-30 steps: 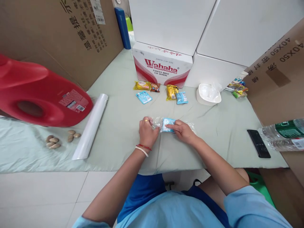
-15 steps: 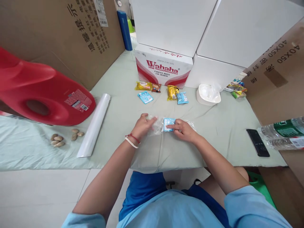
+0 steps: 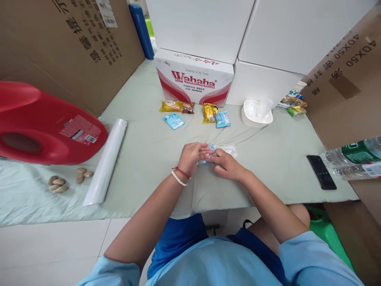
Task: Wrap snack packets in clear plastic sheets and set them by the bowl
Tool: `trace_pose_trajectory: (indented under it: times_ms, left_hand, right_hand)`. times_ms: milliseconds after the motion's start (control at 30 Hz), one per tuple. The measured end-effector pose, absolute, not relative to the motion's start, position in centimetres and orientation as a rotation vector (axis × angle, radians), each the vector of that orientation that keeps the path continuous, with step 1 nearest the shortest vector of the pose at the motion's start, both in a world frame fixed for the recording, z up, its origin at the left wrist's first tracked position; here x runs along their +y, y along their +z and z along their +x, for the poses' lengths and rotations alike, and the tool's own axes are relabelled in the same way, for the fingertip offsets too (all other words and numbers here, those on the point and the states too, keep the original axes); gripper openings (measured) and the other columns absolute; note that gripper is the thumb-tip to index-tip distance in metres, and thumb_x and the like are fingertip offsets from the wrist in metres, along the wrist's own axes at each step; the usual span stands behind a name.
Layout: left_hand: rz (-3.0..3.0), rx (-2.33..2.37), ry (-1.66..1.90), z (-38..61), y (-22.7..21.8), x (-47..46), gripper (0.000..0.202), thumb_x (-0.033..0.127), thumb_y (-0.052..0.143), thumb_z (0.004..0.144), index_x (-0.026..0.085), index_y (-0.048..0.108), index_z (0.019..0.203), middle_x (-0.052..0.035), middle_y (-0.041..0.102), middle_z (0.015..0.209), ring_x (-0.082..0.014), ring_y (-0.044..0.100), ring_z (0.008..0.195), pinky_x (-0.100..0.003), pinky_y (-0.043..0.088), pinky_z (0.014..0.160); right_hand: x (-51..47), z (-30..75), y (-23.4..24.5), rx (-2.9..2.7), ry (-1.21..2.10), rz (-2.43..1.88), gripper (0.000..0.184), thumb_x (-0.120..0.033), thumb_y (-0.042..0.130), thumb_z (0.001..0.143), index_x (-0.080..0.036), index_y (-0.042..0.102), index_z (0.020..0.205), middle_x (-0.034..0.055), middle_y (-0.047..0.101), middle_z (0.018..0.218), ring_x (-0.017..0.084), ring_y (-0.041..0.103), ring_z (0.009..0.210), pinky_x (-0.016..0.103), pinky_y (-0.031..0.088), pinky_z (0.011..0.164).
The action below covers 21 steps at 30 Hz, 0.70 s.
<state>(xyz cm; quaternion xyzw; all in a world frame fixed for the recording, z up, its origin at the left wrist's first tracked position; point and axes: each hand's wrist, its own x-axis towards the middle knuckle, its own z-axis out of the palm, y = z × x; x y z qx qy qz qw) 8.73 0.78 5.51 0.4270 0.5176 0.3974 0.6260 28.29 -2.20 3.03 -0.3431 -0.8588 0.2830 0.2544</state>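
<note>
The blue packet point(image 3: 211, 147) lies on the pale green cloth point(image 3: 149, 174), mostly hidden beneath the fingers, with a patch of blue peeping out at its far edge and clear film point(image 3: 229, 150) spreading from it past the far side of the right hand point(image 3: 228, 165). The left hand point(image 3: 195, 154) is flat rather than clenched, its fingers straight and together, laid across the packet from the left. The right hand meets it from the other side, fingers partly curled with their tips at the packet and the thumb held apart on the near side; whether they pinch the film or only press on it I cannot tell. The step in hand looks like smoothing or folding the film over the packet. To do it well, the right fingertips should pin the packet so it cannot slide, while the left fingers press the film down evenly, working from the middle outward so that trapped air escapes. Thin film probably springs back and clings to skin, so a light, steady touch and a slow lift seem best.
</note>
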Motion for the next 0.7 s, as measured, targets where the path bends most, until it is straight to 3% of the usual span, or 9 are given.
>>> trace_pose_trajectory:
  times_ms: [133, 233, 300, 400, 467, 567, 600, 700]
  left_hand:
    - [1.185, 1.348, 0.883, 8.8, 4.9, 0.8, 0.021, 0.015, 0.064, 0.083, 0.018, 0.081, 0.094, -0.0073, 0.080, 0.085, -0.0256, 0.076, 0.094, -0.042, 0.058, 0.101]
    - [1.656, 1.533, 0.746, 9.4, 5.3, 0.3, 0.026, 0.013, 0.063, 0.088, 0.024, 0.085, 0.097, -0.0069, 0.082, 0.104, -0.0288, 0.072, 0.106, -0.043, 0.054, 0.106]
    - [1.951, 1.634, 0.607, 10.1, 5.7, -0.1, 0.029, 0.017, 0.059, 0.094, 0.026, 0.085, 0.102, -0.0060, 0.082, 0.115, -0.0296, 0.069, 0.110, -0.042, 0.055, 0.100]
    - [2.068, 1.721, 0.518, 10.8, 6.0, -0.4, 0.029, 0.019, 0.058, 0.097, 0.026, 0.083, 0.109, -0.0065, 0.080, 0.116, -0.0296, 0.065, 0.113, -0.041, 0.055, 0.097]
    - [2.027, 1.820, 0.542, 10.9, 6.0, -0.4, 0.036, 0.023, 0.067, 0.093, 0.024, 0.076, 0.128, -0.0104, 0.074, 0.126, -0.0322, 0.061, 0.121, -0.044, 0.053, 0.103]
    - [1.847, 2.009, 0.543, 10.6, 5.6, 0.0, 0.082, 0.039, 0.083, 0.081, 0.014, 0.053, 0.154, -0.0197, 0.058, 0.146, -0.0390, 0.051, 0.136, -0.052, 0.048, 0.112]
    - [1.794, 2.038, 0.504, 10.4, 5.4, 0.1, 0.087, 0.044, 0.084, 0.079, 0.013, 0.051, 0.153, -0.0217, 0.054, 0.149, -0.0406, 0.049, 0.139, -0.053, 0.047, 0.113]
    - [1.749, 2.012, 0.386, 10.3, 4.9, 0.2, 0.071, 0.053, 0.082, 0.079, 0.014, 0.061, 0.134, -0.0213, 0.058, 0.142, -0.0422, 0.049, 0.140, -0.054, 0.046, 0.112]
  right_hand:
    - [-3.2, 29.4, 2.7, -2.190, 0.955, -0.782, 0.036, -0.018, 0.052, 0.096, -0.026, 0.080, 0.118, 0.0097, 0.075, 0.122, 0.028, 0.063, 0.129, 0.048, 0.049, 0.113]
    - [-3.1, 30.0, 2.3, -1.887, 0.823, -1.115, 0.036, -0.017, 0.047, 0.096, -0.026, 0.080, 0.107, 0.0073, 0.078, 0.113, 0.025, 0.068, 0.120, 0.044, 0.052, 0.109]
    - [-2.3, 30.3, 2.1, -1.661, 0.608, -1.452, 0.035, -0.019, 0.048, 0.095, -0.024, 0.079, 0.111, 0.0086, 0.076, 0.115, 0.026, 0.067, 0.116, 0.044, 0.052, 0.108]
    - [-1.0, 30.8, 2.0, -1.610, 0.473, -1.841, 0.045, -0.027, 0.067, 0.086, -0.019, 0.073, 0.130, 0.0125, 0.074, 0.118, 0.033, 0.058, 0.124, 0.049, 0.048, 0.111]
    - [-0.6, 31.2, 2.1, -1.713, 0.542, -1.988, 0.043, -0.028, 0.075, 0.081, -0.018, 0.075, 0.124, 0.0122, 0.073, 0.106, 0.035, 0.056, 0.121, 0.049, 0.047, 0.108]
    - [-0.9, 31.3, 2.6, -1.755, 0.581, -2.002, 0.014, -0.026, 0.068, 0.086, -0.022, 0.077, 0.096, 0.0092, 0.066, 0.094, 0.031, 0.058, 0.110, 0.041, 0.049, 0.099]
    - [-1.1, 31.2, 2.9, -1.735, 0.583, -1.961, 0.011, -0.026, 0.065, 0.087, -0.022, 0.075, 0.092, 0.0085, 0.064, 0.096, 0.028, 0.059, 0.106, 0.038, 0.049, 0.095]
    - [-1.9, 29.9, 4.0, -1.668, 0.695, -1.806, 0.009, -0.030, 0.063, 0.087, -0.023, 0.068, 0.089, 0.0040, 0.062, 0.092, 0.021, 0.060, 0.088, 0.032, 0.048, 0.083]
